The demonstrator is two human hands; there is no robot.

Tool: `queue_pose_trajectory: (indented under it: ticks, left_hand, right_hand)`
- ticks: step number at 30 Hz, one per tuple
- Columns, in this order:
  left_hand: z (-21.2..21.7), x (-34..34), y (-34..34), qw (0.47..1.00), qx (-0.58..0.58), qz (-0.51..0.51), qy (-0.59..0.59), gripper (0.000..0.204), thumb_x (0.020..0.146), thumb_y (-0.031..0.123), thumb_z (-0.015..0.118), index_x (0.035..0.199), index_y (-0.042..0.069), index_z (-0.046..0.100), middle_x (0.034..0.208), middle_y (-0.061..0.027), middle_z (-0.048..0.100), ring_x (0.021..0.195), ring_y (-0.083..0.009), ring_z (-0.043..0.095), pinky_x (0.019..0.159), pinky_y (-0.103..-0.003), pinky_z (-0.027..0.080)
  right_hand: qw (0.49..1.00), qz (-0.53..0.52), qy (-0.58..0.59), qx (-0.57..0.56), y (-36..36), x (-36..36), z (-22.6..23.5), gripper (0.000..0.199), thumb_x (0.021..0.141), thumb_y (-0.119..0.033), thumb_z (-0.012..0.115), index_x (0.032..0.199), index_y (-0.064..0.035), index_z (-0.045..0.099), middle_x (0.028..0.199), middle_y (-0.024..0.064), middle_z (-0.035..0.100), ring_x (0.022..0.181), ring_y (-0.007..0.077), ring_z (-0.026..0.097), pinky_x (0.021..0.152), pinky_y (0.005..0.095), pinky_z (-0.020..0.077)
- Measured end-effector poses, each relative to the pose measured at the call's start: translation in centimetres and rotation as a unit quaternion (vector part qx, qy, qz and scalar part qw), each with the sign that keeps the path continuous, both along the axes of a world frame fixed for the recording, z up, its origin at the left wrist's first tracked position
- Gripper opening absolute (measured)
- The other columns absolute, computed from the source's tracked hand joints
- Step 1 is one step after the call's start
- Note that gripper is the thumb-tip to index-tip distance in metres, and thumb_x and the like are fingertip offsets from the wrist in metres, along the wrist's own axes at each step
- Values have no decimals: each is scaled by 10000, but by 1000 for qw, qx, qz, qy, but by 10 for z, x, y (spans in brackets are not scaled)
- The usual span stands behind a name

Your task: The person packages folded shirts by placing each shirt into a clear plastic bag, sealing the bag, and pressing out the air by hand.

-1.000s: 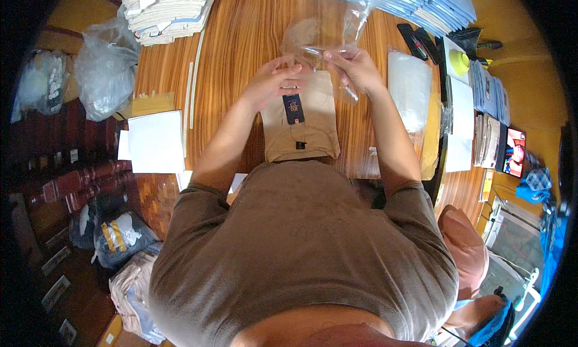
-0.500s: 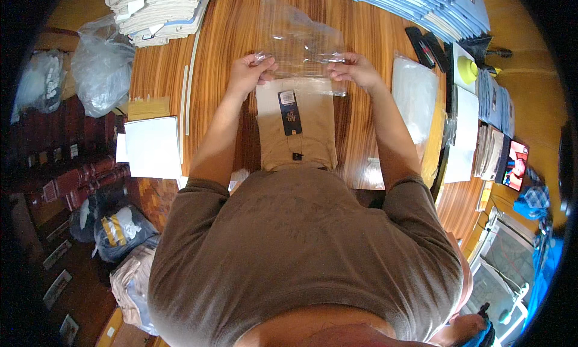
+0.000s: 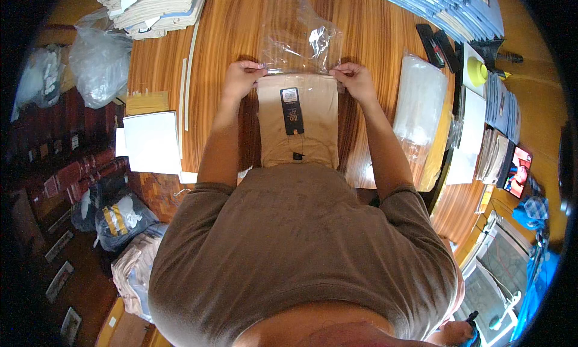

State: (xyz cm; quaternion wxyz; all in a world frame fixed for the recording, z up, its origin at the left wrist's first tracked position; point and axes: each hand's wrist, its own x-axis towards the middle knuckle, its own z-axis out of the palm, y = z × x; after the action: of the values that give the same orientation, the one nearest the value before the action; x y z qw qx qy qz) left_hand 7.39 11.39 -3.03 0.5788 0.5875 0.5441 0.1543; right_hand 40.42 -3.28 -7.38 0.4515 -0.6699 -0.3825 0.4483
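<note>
A folded beige garment (image 3: 319,124) lies flat in front of me, its near end against my shirt. On top of it is a dark hang tag (image 3: 292,115) on a thin string. Beyond its far edge spreads a clear plastic bag (image 3: 295,37), whose near edge meets the garment's far end. My left hand (image 3: 242,79) pinches the bag's edge at the garment's far left corner. Opposite it, my right hand (image 3: 355,80) pinches the bag's edge at the far right corner. How much of the garment is inside the bag is hard to make out.
Folded beige garments (image 3: 153,9) are stacked at the far left, blue ones (image 3: 433,9) at the far right. A pile of clear bags (image 3: 418,100) lies right of my right arm, near two black objects (image 3: 438,47). White sheets (image 3: 152,143) lie on the left.
Both hands have come slightly nearer to me, drawing the bag's edge down over the garment's far end. The bag now lies flatter and straighter.
</note>
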Motion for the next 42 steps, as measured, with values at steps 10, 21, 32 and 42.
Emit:
queue_pose_trajectory:
  ticks: [10, 21, 32, 42]
  left_hand:
    - [-7, -36, -29, 976, -134, 67, -160, 253, 932, 91, 790, 1144, -33, 726, 1073, -112, 760, 929, -171, 739, 823, -302, 622]
    - [-11, -55, -15, 965, -128, -108, -204, 553, 913, -46, 713, 1433, 53, 557, 1333, -119, 683, 1195, -184, 647, 1016, -335, 545]
    - [-19, -30, -31, 968, -116, 119, -187, 226, 973, 155, 761, 1089, -37, 734, 933, -89, 763, 760, -137, 717, 673, -284, 606]
    - [-13, -45, -73, 983, -27, 109, -144, 266, 933, 192, 811, 1055, -42, 783, 868, -39, 756, 729, -90, 658, 667, -259, 541]
  right_hand:
    - [986, -78, 108, -99, -25, -26, 53, 463, 816, -143, 917, 1172, 32, 677, 1038, 115, 741, 934, 166, 709, 838, 277, 585]
    - [991, -80, 64, -88, -26, -29, 37, 686, 715, -176, 982, 1246, 49, 610, 1052, 149, 749, 949, 203, 725, 831, 326, 604]
    - [991, -25, -22, -131, -26, -37, 29, 507, 797, -238, 939, 1153, 14, 681, 1016, 80, 738, 911, 146, 692, 801, 268, 569]
    - [981, 12, -121, -152, -35, -37, 26, 474, 905, -471, 802, 1013, -9, 794, 884, 91, 774, 813, 149, 702, 759, 304, 544]
